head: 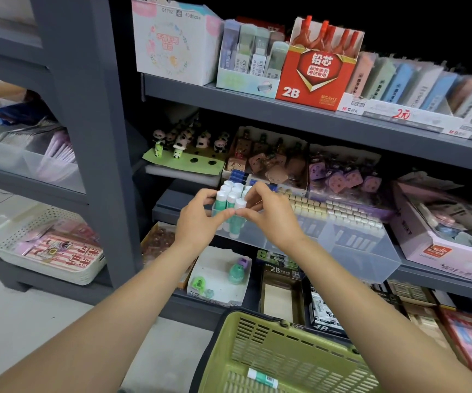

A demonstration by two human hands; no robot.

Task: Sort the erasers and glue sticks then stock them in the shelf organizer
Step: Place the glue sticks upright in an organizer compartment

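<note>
**Glue sticks (230, 201) gathered upright in the organizer (308, 236)**

Glue sticks, green with white caps, standing packed together at the left end of a clear plastic organizer on the middle shelf (416, 272). Left hand (198, 219) curled round the left side of the cluster, thumb stretched across its front. Right hand (269, 214) curled round the right side, thumb reaching in to meet the left thumb, fingertips pinching at the caps. Both hands grasping the bunch.

To the right in the same organizer, rows of small pale erasers (334, 208) lined up in cream and lilac. Behind the sticks, blue-capped items, too blurred to identify.

Below, at the bottom edge, a green basket (280, 347) holding a single glue stick (261, 378) lying on its side.

Above, on the top shelf, a red 2B box (311, 78) between pastel cartons. On the middle shelf, panda figures (183, 140) at the left and a pink box (439, 251) at the right. Far left, a white tray (42, 245) with pink packets in a neighbouring unit.
</note>
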